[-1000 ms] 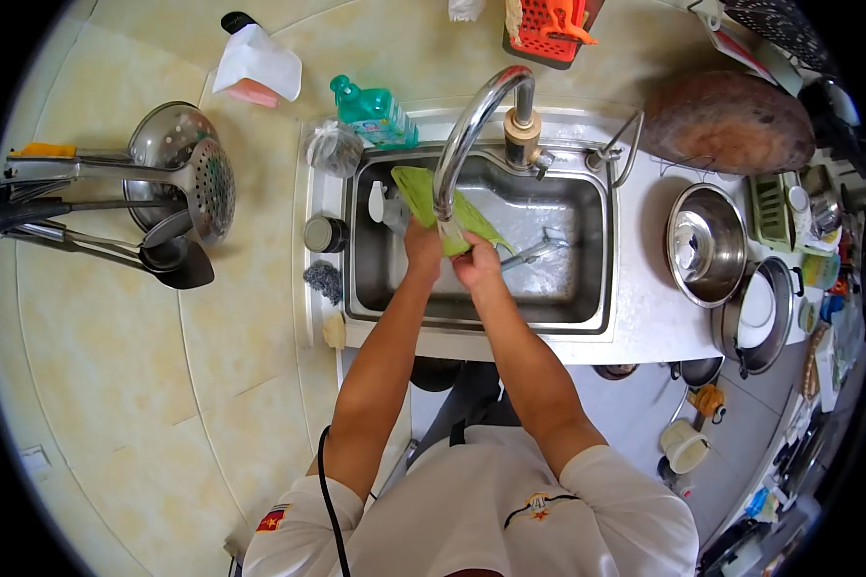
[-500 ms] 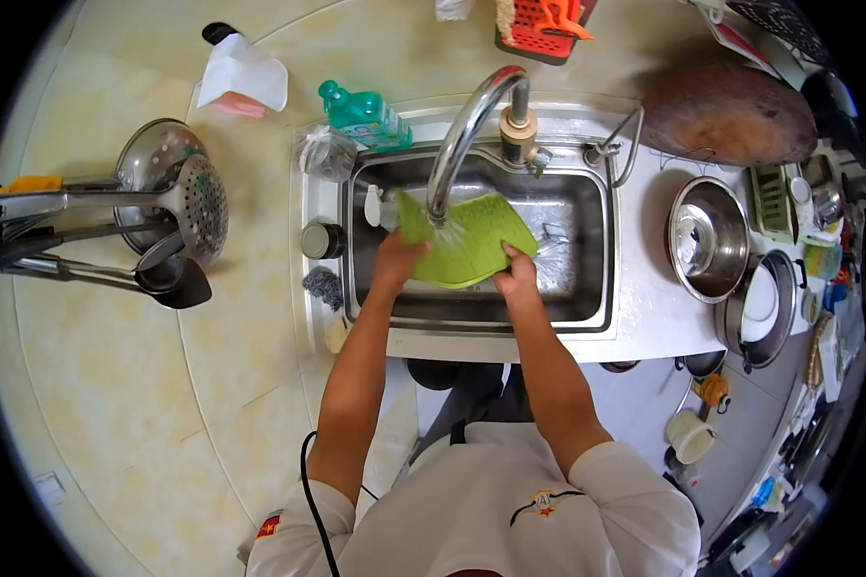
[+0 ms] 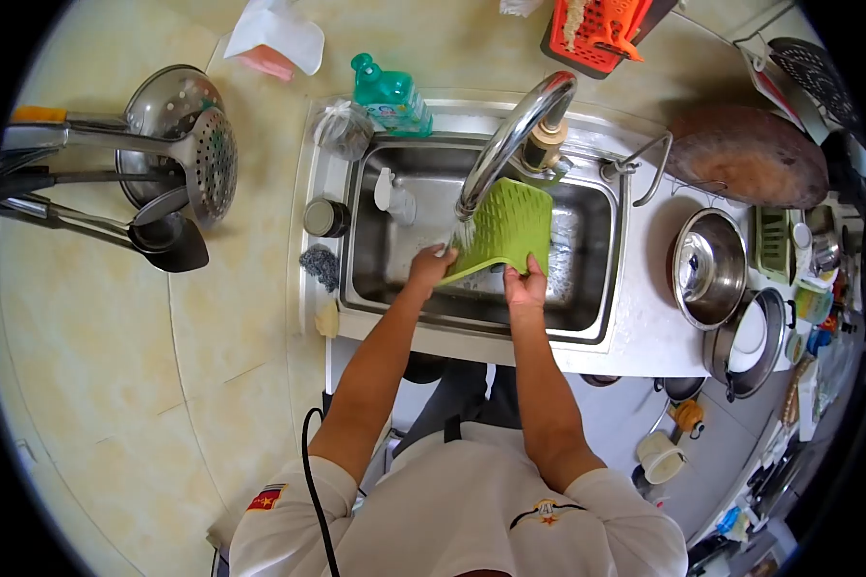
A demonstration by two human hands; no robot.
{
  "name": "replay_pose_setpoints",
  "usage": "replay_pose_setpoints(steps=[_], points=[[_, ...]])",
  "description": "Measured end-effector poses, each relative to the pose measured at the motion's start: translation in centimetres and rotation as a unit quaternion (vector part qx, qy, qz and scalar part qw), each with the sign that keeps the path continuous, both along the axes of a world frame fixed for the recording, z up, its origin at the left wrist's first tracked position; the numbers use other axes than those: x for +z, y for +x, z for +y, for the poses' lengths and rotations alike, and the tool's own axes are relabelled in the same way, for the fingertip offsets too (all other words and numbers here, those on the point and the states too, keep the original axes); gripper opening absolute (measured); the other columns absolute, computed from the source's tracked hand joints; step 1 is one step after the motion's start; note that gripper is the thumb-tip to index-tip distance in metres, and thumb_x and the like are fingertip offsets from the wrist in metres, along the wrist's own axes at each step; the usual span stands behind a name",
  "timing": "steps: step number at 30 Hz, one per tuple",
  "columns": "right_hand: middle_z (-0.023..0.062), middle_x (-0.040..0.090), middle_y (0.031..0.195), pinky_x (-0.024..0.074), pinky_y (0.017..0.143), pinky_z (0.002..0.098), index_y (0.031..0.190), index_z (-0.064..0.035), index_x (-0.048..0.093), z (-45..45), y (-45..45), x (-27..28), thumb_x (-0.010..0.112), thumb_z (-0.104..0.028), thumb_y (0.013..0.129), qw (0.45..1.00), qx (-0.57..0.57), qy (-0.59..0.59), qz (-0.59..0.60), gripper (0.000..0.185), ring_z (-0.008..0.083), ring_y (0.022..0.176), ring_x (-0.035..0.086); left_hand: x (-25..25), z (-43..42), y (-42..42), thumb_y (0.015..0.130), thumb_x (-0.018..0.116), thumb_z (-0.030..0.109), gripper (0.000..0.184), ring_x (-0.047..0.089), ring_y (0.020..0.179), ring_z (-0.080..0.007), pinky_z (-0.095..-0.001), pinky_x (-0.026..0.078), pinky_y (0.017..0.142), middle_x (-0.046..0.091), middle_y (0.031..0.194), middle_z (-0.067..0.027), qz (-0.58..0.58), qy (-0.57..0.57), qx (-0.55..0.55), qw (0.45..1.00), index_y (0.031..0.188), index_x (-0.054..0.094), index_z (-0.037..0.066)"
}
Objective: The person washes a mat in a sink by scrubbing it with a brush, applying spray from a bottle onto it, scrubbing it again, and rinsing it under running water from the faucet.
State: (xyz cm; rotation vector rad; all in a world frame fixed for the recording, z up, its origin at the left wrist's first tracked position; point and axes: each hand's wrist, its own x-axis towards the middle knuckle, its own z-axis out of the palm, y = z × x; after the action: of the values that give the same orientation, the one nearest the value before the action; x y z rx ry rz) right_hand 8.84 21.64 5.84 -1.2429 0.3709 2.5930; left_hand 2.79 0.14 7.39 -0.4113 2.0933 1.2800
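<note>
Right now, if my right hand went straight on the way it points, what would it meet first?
Your right hand would first push against the thin green textured sheet it holds; beyond that, perhaps the curved silver metal faucet, though depth is unclear.

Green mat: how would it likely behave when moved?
Probably flexible: the green mat bows between the left hand and right hand. Likely slippery: water from the faucet seems to reach it. Perhaps light: its edge looks thin.
</note>
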Motion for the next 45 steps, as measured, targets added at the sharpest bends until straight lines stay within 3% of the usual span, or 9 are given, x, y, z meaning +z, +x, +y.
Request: replay_pose_setpoints(steps=[3, 7, 16, 25, 31, 37, 41, 44, 45], points=[[0.0123, 0.063, 0.126, 0.0525, 0.096, 0.0492, 0.125, -0.0030, 0.058, -2.9, -0.8, 1.4, 0.056, -0.004, 0.096, 1.000, 0.007, 0.006, 0.006, 0.030, 0.0315, 0.113, 0.062, -0.5, 3.3, 1.8, 0.098, 0.055, 0.047, 0.054, 0.062, 0.107, -0.0232, -0.0390, 0.050, 0.090, 0.066, 0.119, -0.0083, -0.169, 0.233, 0.156, 0.945, 0.133, 0.056, 0.006], [0.0103, 0.064, 0.119, 0.0538, 0.095, 0.0458, 0.119, -0.0022, 0.061, -5.3, -1.0, 1.8, 0.060, 0.004, 0.090, 0.990, 0.114, 0.079, -0.014, 0.030, 0.0283, 0.110, 0.062, 6.7, 5.6, 1.5, 0.100, 0.049, 0.048, 0.051, 0.061, 0.111, -0.0249, -0.0407, 0.050, 0.094, 0.065, 0.121, -0.0074, -0.185, 0.577, 0.316, 0.731, 0.131, 0.056, 0.008], [0.0089, 0.067, 0.108, 0.0567, 0.089, 0.0408, 0.112, -0.0032, 0.062, -1.0, 0.2, 4.3, 0.062, 0.003, 0.088, 0.885, 0.393, 0.245, -0.045, 0.024, 0.0229, 0.097, 0.066, 2.9, 1.9, -0.9, 0.086, 0.064, 0.010, 0.036, 0.064, 0.103, -0.0269, -0.0406, 0.052, 0.091, 0.066, 0.113, -0.0125, -0.155, 0.427, 0.222, 0.863, 0.120, 0.059, 0.000], [0.0096, 0.066, 0.110, 0.0578, 0.087, 0.0363, 0.115, -0.0020, 0.060, -0.8, 0.1, 5.6, 0.059, 0.001, 0.091, 0.921, 0.324, 0.214, 0.022, 0.024, 0.0228, 0.096, 0.067, 3.0, 2.7, -2.1, 0.085, 0.063, 0.012, 0.041, 0.062, 0.106, -0.0277, -0.0426, 0.050, 0.095, 0.064, 0.115, -0.0112, -0.183, 0.458, 0.244, 0.835, 0.124, 0.055, 0.004], [0.0046, 0.068, 0.098, 0.0564, 0.069, 0.0280, 0.113, -0.0070, 0.063, -4.2, -3.2, 9.7, 0.060, -0.002, 0.087, 0.853, 0.343, 0.394, -0.023, 0.026, 0.0137, 0.085, 0.066, 6.7, 2.9, -0.2, 0.090, 0.066, 0.028, 0.070, 0.055, 0.121, -0.0260, -0.0383, 0.046, 0.101, 0.053, 0.138, -0.0114, -0.113, 0.187, 0.177, 0.960, 0.150, 0.034, 0.012], [0.0184, 0.069, 0.085, 0.0534, 0.071, 0.0360, 0.102, 0.0014, 0.066, -5.5, -7.7, 11.2, 0.069, -0.012, 0.080, 0.573, 0.417, 0.701, -0.075, 0.026, 0.0248, 0.079, 0.070, 6.6, 3.6, 2.4, 0.095, 0.061, 0.019, 0.059, 0.057, 0.116, -0.0211, -0.0351, 0.044, 0.100, 0.057, 0.134, -0.0103, 0.132, 0.272, -0.016, 0.953, 0.148, 0.039, 0.006], [0.0189, 0.071, 0.099, 0.0518, 0.083, 0.0387, 0.114, -0.0008, 0.066, -5.4, -7.2, 11.9, 0.072, -0.020, 0.083, 0.480, 0.476, 0.737, -0.009, 0.037, 0.0304, 0.095, 0.069, 5.2, 5.4, 1.1, 0.096, 0.058, 0.011, 0.032, 0.061, 0.100, -0.0176, -0.0324, 0.046, 0.090, 0.066, 0.113, -0.0079, 0.083, 0.224, 0.204, 0.949, 0.127, 0.058, 0.002], [0.0181, 0.069, 0.114, 0.0482, 0.093, 0.0361, 0.128, -0.0042, 0.061, -3.8, -4.6, 8.7, 0.072, -0.034, 0.087, 0.751, 0.441, 0.476, 0.121, 0.052, 0.0318, 0.107, 0.065, 4.7, 6.3, 1.0, 0.095, 0.060, 0.008, 0.022, 0.062, 0.093, -0.0161, -0.0310, 0.047, 0.082, 0.067, 0.104, -0.0064, 0.056, 0.295, 0.297, 0.906, 0.116, 0.062, 0.002], [0.0174, 0.066, 0.120, 0.0466, 0.096, 0.0373, 0.131, -0.0054, 0.059, -3.0, -3.8, 7.5, 0.070, -0.040, 0.088, 0.730, 0.461, 0.502, 0.054, 0.055, 0.0306, 0.111, 0.062, 4.8, 6.5, 0.8, 0.095, 0.060, 0.007, 0.022, 0.062, 0.092, -0.0161, -0.0315, 0.048, 0.081, 0.066, 0.104, -0.0068, 0.043, 0.281, 0.299, 0.911, 0.116, 0.062, 0.001]])
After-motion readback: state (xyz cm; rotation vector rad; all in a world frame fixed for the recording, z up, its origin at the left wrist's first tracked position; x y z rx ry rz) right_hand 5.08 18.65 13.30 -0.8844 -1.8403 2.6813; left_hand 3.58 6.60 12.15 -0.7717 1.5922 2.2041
